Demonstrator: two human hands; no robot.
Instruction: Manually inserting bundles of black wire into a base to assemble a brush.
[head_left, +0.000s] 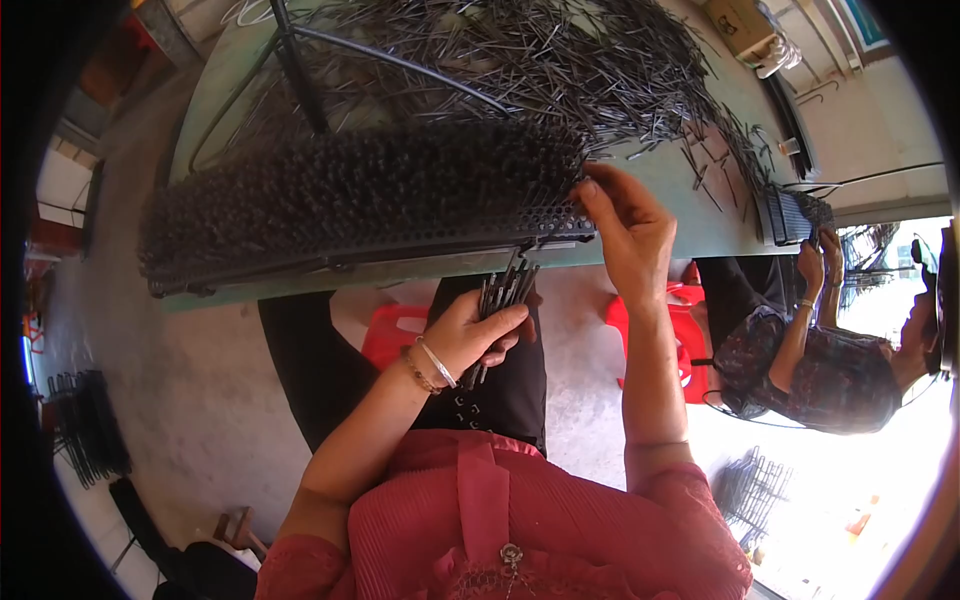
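Note:
A long black perforated rack (470,232) lies along the table's near edge, packed with upright thin dark rods (350,185). Several holes near its right end stand bare. At that end my right hand (632,225) has thumb and fingers drawn together against the rack; what they pinch, if anything, is hidden. My left hand (480,335) is closed around a bundle of thin dark rods (508,290), held upright below the rack's near edge and above my lap.
Loose dark rods (540,65) pile across the green table (222,85). A black metal frame (296,70) stands behind the rack. At the right, another person (820,360) works at a smaller rack (785,215). Red stools (690,345) stand under the table.

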